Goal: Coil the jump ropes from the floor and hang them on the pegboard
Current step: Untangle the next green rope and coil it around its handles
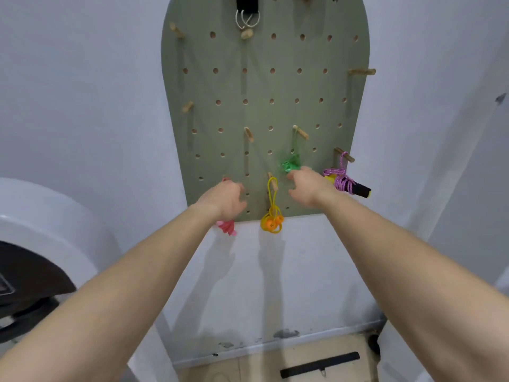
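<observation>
A sage-green pegboard with wooden pegs hangs on the white wall. Along its lower rows hang coiled jump ropes: a pink one, a yellow one with orange handles, a green one and a purple one with black-and-yellow handles. My left hand is curled round the pink rope just under its peg, and the pink coil dangles below my wrist. My right hand reaches up with relaxed fingers, its fingertips touching the underside of the green bundle.
A black strap with metal rings hangs at the top of the board. A large white rounded appliance stands at the left. On the wooden floor below lies a black bar. Several pegs higher up are bare.
</observation>
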